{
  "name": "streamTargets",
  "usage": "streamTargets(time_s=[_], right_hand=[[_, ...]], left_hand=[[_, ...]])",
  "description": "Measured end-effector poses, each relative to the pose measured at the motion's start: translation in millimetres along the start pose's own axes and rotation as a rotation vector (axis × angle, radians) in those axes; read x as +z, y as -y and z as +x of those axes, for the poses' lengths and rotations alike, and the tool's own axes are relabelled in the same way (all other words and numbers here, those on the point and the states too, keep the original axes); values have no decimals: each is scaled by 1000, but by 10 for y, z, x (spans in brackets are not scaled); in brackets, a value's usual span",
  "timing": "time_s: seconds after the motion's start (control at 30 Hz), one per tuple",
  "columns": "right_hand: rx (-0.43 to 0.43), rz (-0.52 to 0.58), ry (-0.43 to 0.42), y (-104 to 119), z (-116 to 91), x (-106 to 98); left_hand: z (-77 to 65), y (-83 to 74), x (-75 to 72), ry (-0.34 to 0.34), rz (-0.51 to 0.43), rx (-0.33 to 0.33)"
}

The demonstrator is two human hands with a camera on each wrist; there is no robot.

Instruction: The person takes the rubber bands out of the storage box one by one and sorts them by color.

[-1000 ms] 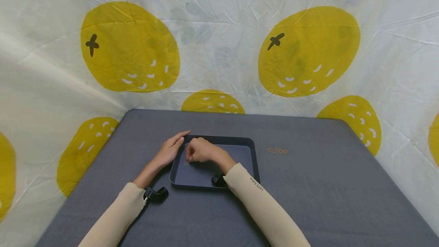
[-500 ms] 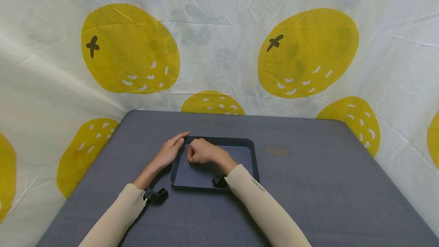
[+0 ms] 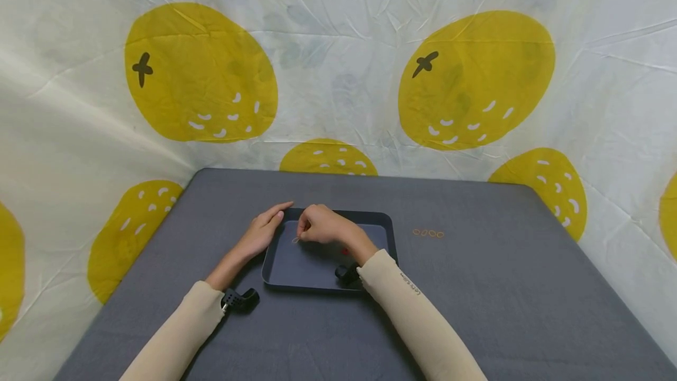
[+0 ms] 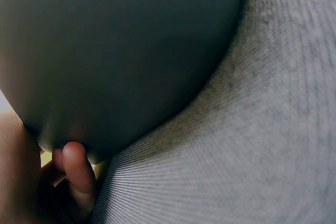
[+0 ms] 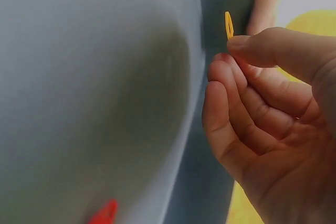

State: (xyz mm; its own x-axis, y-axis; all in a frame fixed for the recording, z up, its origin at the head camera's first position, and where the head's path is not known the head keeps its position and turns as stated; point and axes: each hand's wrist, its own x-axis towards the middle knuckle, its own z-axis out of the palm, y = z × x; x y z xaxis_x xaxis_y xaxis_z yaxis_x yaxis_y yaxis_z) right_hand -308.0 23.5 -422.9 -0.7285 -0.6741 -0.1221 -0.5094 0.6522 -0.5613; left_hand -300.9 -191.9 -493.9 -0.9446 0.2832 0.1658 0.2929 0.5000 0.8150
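Observation:
My right hand (image 3: 325,225) is over the dark rectangular tray (image 3: 317,290), above its left half. Between thumb and fingertips it pinches a thin yellow rubber band (image 5: 229,24), whose loop sticks up past the thumb in the right wrist view. The same rubber band (image 3: 295,240) shows as a small pale loop in the head view. My left hand (image 3: 259,233) rests against the tray's far left corner, fingers mostly straight. In the left wrist view its fingertips (image 4: 75,161) touch the tray's wall, partly hidden. A small red object (image 5: 105,213) lies in the tray, partly out of frame.
Several orange rubber bands (image 3: 428,233) lie in a row on the grey table (image 3: 502,287), right of the tray. A white cloth with yellow fruit prints (image 3: 338,87) hangs behind the table.
My right hand has lifted and shifted slightly right and away from me, carrying the rubber band. The red object now shows beneath my right wrist. My left hand has stayed at the tray.

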Motion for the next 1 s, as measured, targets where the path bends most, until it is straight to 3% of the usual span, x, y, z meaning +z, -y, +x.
streamTargets(time_s=[0.2,0.53,1.0], right_hand=[[25,16,-32,-15,-118,-136],[-6,-5,-97,-163,-356,-393],[12,-25,-212,-387,-810,-681]], left_hand=[[-1,10,-2,8,-8,-11],[-5,-1,-10,26,-14,-1],[-18,-33,-3,37,-18,-5]])
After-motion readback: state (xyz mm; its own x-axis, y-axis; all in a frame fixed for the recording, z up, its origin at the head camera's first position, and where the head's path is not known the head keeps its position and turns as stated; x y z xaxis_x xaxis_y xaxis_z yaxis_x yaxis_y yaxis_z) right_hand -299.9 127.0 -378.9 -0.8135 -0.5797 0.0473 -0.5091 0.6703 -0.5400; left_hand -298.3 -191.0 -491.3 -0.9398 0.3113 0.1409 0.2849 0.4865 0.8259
